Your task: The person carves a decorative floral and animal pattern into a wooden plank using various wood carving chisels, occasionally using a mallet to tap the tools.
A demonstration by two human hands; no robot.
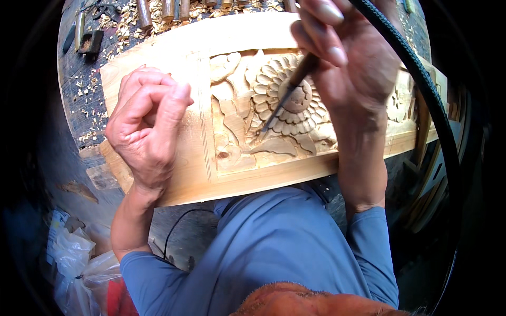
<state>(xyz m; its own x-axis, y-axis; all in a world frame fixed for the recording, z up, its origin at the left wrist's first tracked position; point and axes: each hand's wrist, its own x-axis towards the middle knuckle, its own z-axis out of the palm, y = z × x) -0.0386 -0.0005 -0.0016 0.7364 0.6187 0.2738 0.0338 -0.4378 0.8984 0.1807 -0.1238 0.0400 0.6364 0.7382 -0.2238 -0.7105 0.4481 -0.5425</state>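
Note:
My right hand (353, 63) is raised over the carved panel, its fingers closed round the wooden handle of a carving chisel (285, 101). The slim dark blade slants down and left, its tip at the lower left of the carved flower (295, 97). Whether the tip touches the wood I cannot tell. Petals ring the flower's round centre, with carved leaves around it in a sunken field. Over the plain left part of the wooden panel (187, 184) is my left hand (147, 118), fingers curled in and thumb near the index finger, with nothing visible in them.
Several wooden tool handles (167, 9) lie among wood shavings (126, 26) at the table's far side. A dark block-shaped tool (91, 43) sits at far left. A black braided cable (421, 73) crosses on the right. Plastic bags (74, 268) lie at lower left.

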